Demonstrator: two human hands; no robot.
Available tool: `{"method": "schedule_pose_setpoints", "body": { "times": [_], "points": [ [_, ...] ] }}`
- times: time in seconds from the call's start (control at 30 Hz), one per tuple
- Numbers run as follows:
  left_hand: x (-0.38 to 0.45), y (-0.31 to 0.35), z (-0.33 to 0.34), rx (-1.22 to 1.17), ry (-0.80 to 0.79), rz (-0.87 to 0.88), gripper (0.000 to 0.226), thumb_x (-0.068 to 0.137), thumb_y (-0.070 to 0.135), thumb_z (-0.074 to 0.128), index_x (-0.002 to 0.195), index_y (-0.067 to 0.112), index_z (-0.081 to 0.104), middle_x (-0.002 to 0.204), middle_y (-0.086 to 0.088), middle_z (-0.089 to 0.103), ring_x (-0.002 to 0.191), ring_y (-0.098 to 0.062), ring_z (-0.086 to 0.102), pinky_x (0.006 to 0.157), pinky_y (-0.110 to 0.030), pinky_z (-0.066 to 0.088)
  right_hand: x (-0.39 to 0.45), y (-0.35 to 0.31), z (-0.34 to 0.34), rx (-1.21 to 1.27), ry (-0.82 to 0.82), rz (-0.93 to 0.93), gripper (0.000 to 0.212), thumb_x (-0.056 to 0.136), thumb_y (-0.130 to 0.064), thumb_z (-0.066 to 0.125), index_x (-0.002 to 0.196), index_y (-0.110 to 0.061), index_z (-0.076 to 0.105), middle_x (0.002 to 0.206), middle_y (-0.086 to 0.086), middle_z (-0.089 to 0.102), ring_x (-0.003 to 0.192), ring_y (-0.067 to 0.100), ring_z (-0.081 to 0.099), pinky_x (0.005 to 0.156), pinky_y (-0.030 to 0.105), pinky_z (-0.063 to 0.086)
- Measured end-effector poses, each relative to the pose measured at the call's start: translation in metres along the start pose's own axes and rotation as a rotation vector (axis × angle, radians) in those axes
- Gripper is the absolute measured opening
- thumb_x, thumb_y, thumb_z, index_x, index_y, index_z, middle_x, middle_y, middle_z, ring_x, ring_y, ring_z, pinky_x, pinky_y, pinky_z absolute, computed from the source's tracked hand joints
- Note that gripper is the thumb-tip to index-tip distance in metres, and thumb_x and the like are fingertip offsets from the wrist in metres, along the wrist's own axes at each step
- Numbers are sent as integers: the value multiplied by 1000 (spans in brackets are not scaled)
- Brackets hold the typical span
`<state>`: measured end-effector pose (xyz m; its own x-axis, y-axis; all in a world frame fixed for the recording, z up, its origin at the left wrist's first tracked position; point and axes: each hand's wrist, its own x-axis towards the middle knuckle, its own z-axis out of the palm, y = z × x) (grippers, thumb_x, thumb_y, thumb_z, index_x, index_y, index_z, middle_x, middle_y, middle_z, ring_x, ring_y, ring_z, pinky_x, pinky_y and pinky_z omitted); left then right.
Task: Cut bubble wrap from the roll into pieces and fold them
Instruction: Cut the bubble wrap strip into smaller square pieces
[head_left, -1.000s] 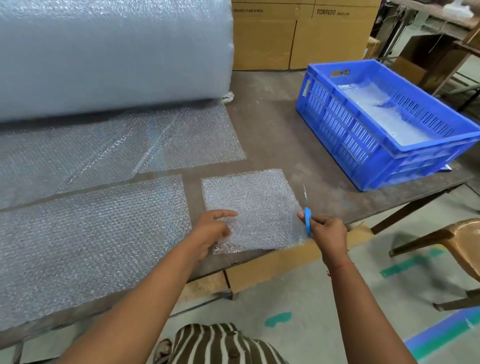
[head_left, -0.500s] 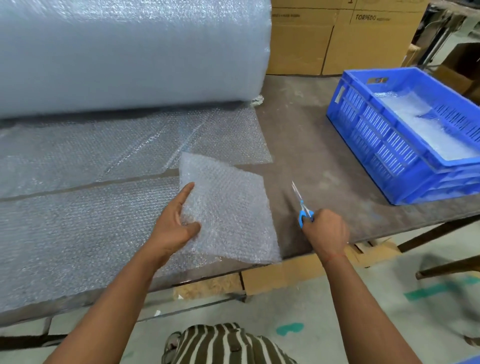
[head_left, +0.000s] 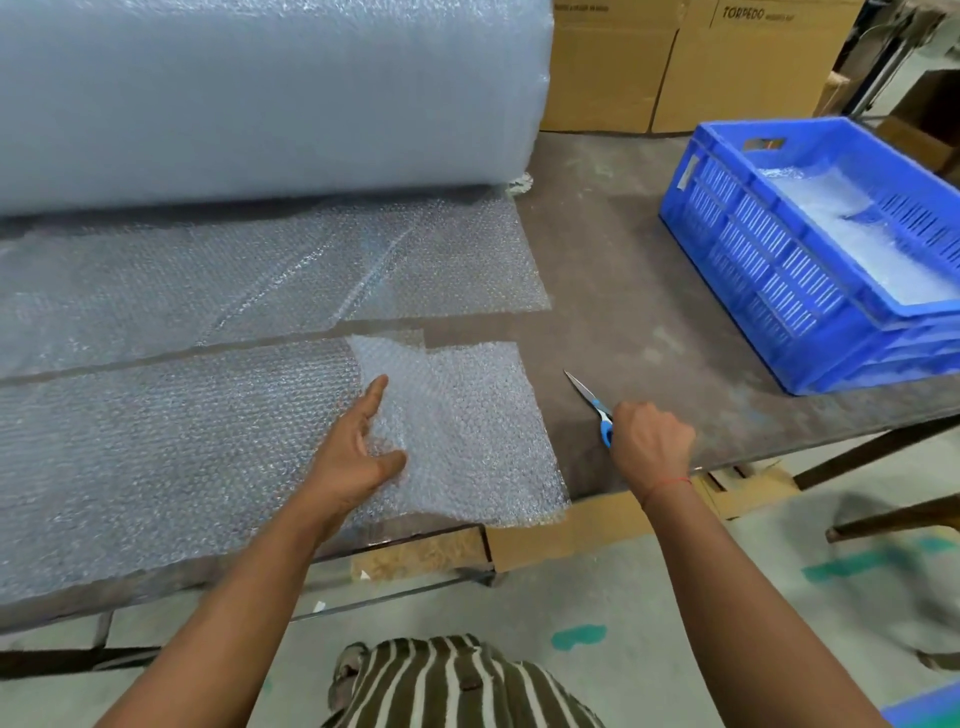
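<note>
A big bubble wrap roll (head_left: 260, 93) lies across the back of the table, its unrolled sheet (head_left: 218, 280) spread in front of it. A long cut strip (head_left: 156, 447) lies nearer to me. A small cut piece (head_left: 478, 436) rests at the strip's right end, partly overlapping it. My left hand (head_left: 358, 457) holds the piece's left edge, with the thumb on top and the fingers stretched along the edge. To the right of the piece, my right hand (head_left: 649, 441) grips blue-handled scissors (head_left: 597, 410), whose closed blades point away to the left over bare table.
A blue slotted crate (head_left: 753, 249) holding bubble wrap stands on the table's right end. Cardboard boxes (head_left: 675, 67) stand behind the table (head_left: 623, 260). Bare tabletop lies between the piece and the crate. Cardboard scraps stick out under the front edge.
My left hand lifted the cut piece by its left edge and shifted it left onto the strip's end. My right hand drew the scissors off the piece to its right.
</note>
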<state>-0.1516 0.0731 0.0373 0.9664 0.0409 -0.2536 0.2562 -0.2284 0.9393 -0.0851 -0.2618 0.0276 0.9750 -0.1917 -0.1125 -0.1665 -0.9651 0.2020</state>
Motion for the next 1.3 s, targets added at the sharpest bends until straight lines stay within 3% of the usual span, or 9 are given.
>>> {"method": "schedule_pose_setpoints", "body": {
  "times": [0.2,0.4,0.53,0.63,0.77,1.0,1.13,1.2,1.3],
  "points": [
    [1,10,3,-51,-23,49,100,92,-12,73,167,40,31,174,19,24,162,-9,16,121,-24,18,-47,0,12,604,62,202,25,105,-29,58,96,-11,74,84,16,72,83,44,69,68,36,46],
    [2,38,12,-118,-67,130,102,89,-15,75,168,32,30,174,17,26,158,2,17,127,-23,13,-124,-41,25,1901,-663,598,57,101,-62,63,134,-21,41,97,33,78,89,47,80,68,38,63],
    [-4,48,5,-166,-68,169,99,88,-16,75,167,27,34,172,17,32,158,4,21,126,-19,19,-125,-61,18,2382,-578,780,47,97,-38,74,135,-19,54,104,23,81,84,33,81,85,43,67],
    [-13,42,-17,-173,-53,175,97,87,-16,75,166,29,38,169,21,37,156,8,25,109,1,28,-117,-71,13,2411,-521,786,27,95,-18,77,120,-12,73,103,13,83,77,23,80,72,34,68],
    [-27,12,-58,-132,-47,125,98,86,-11,81,164,32,39,167,24,39,151,16,29,111,-2,27,-110,-73,20,2131,-482,605,25,87,-7,83,108,-12,69,95,9,78,69,17,74,51,24,57],
    [-22,-36,-80,-59,-58,35,82,90,-14,73,151,38,54,154,30,48,138,26,36,111,-7,32,-57,-77,18,1629,-421,312,60,78,-33,96,123,-13,63,67,0,44,51,12,35,45,24,30],
    [-9,-48,-78,-70,-14,3,54,91,5,82,138,28,71,132,25,63,110,27,57,99,-12,46,-32,-91,19,1569,-401,174,67,84,-18,93,135,-8,52,98,5,75,78,20,74,57,27,54],
    [-2,-48,-79,-80,32,-27,41,90,10,85,127,25,79,127,16,71,108,18,64,100,-18,51,-28,-97,24,1573,-329,141,64,89,-3,85,139,-3,45,116,23,73,101,35,75,72,36,60],
    [12,-48,-82,-127,50,-109,28,89,11,87,116,20,84,124,-4,79,119,-20,72,104,-34,57,-24,-99,31,1411,-210,87,64,93,-2,82,141,-12,42,94,15,68,81,28,67,70,42,56]
  ]
}}
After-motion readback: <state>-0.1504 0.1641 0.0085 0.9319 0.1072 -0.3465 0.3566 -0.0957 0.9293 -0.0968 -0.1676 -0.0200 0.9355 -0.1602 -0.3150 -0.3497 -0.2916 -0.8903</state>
